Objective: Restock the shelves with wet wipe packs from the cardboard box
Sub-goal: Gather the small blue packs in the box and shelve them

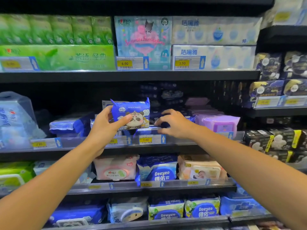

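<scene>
My left hand (pixel 106 125) grips a blue wet wipe pack with a panda picture (pixel 132 114), held upright in front of the middle shelf (pixel 182 143). Its thumb lies across the pack's front. My right hand (pixel 172 124) reaches in beside it on the right, fingers curled over dark blue packs (pixel 157 117) on that shelf; I cannot tell whether it holds one. The cardboard box is not in view.
Purple wipe packs (pixel 219 123) sit right of my right hand, blue-white packs (pixel 71 125) to the left. Tissue bundles (pixel 142 39) fill the top shelf. Deeyeo packs (pixel 159 170) and others line the lower shelves. Price tags (pixel 149 139) run along the shelf fronts. Dark packs (pixel 272 140) fill the right bay.
</scene>
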`<state>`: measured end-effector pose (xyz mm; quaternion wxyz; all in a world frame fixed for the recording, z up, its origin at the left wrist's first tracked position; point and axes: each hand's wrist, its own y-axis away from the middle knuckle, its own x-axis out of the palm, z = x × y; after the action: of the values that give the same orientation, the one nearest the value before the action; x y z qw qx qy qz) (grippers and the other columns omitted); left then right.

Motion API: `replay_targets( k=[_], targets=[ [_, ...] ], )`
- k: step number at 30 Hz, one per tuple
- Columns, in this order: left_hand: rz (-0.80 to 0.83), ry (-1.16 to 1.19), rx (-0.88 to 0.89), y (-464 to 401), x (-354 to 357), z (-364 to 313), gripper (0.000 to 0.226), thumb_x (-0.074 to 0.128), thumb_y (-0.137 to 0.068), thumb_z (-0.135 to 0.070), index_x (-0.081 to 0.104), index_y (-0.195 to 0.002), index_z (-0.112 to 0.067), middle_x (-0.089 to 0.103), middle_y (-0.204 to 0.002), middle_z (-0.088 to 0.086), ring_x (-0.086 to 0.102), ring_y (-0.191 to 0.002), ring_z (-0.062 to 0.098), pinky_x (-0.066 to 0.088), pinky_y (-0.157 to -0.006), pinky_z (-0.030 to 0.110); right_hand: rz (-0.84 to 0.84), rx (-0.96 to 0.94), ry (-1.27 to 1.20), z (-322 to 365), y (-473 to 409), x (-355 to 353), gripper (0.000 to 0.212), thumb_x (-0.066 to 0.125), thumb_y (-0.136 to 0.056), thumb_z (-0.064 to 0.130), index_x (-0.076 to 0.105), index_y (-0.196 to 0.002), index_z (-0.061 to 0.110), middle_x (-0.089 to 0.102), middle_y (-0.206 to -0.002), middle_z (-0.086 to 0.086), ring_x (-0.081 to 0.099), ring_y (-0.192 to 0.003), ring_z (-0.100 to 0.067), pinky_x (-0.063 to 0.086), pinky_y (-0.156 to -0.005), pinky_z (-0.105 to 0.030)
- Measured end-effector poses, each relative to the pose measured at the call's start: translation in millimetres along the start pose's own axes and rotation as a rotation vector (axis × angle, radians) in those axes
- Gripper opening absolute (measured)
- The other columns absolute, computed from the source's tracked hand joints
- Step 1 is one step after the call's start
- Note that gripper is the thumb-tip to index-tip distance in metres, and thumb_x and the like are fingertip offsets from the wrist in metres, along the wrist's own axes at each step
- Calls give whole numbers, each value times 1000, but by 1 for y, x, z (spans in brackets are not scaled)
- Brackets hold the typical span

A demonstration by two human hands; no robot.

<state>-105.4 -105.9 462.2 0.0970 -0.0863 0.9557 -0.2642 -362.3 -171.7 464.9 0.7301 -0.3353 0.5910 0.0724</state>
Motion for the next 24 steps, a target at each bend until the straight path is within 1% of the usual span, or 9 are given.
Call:
replay_targets(
  k=[3, 5, 8, 13, 15, 17, 19, 22, 24],
  targets=[
    [-2, -5, 5, -2, -8, -2, 32, 79, -83, -26, 64, -111, -25, 75, -104, -9, 70, -99, 4, 55, -84, 26, 106, 17, 30, 2, -10, -5, 44, 68, -91, 45, 66, -130, 26, 52, -147, -2, 29, -146, -23, 26, -114, -40],
    [-10, -8, 3, -3, -11, -2, 30, 79, -83, -26, 64, -108, -28, 75, -101, -11, 70, -96, 2, 55, -80, 23, 185, -3, 95, 4, -17, -11, 51, 70, -90, 47, 62, -135, 24, 55, -145, -1, 37, -141, -24, 32, -112, -41],
    [-23, -16, -5, -5, -10, 0, 29, 79, -83, -26, 63, -107, -28, 74, -101, -12, 70, -96, 1, 55, -80, 22, 256, -11, 225, 7, -29, -12, 57, 74, -89, 38, 57, -140, 21, 57, -140, -3, 46, -131, -25, 42, -106, -40],
    [-16, -23, -4, -10, -9, 5, 29, 79, -83, -28, 63, -107, -30, 74, -102, -12, 70, -96, 1, 56, -82, 24, 262, 20, 171, 5, -43, -5, 47, 68, -90, 40, 63, -128, 13, 64, -110, -4, 59, -103, -27, 51, -82, -36],
    [-5, -29, -8, -13, -9, 6, 31, 79, -82, -30, 63, -109, -29, 74, -104, -12, 70, -98, 2, 56, -82, 25, 190, 53, 110, 0, -45, -4, 47, 63, -93, 43, 61, -131, 14, 65, -117, -9, 61, -105, -29, 52, -88, -40],
    [1, -30, -13, -18, -10, 7, 35, 79, -82, -31, 63, -113, -26, 74, -106, -10, 70, -99, 4, 58, -82, 27, 91, 60, 137, -4, -46, -3, 47, 61, -94, 40, 58, -136, 19, 57, -132, -8, 53, -121, -26, 47, -102, -40],
    [28, -43, -28, -23, -10, 9, 38, 79, -82, -31, 63, -115, -23, 74, -107, -8, 71, -99, 5, 58, -81, 26, 45, 69, 180, -9, -45, -1, 44, 60, -94, 35, 56, -137, 25, 51, -135, -5, 42, -131, -24, 40, -109, -37],
    [93, -105, -40, -31, -5, 10, 41, 79, -82, -31, 62, -117, -22, 74, -107, -7, 71, -99, 8, 58, -78, 24, 71, 124, 168, -16, -50, 2, 39, 55, -98, 41, 57, -136, 30, 42, -139, -3, 43, -129, -26, 40, -108, -34],
    [121, -130, -41, -35, 3, 9, 41, 79, -82, -30, 61, -117, -21, 73, -106, -6, 72, -98, 9, 59, -77, 24, 86, 146, 168, -17, -55, 3, 39, 52, -101, 42, 56, -137, 28, 40, -139, -2, 44, -127, -26, 38, -104, -31]
  ],
)
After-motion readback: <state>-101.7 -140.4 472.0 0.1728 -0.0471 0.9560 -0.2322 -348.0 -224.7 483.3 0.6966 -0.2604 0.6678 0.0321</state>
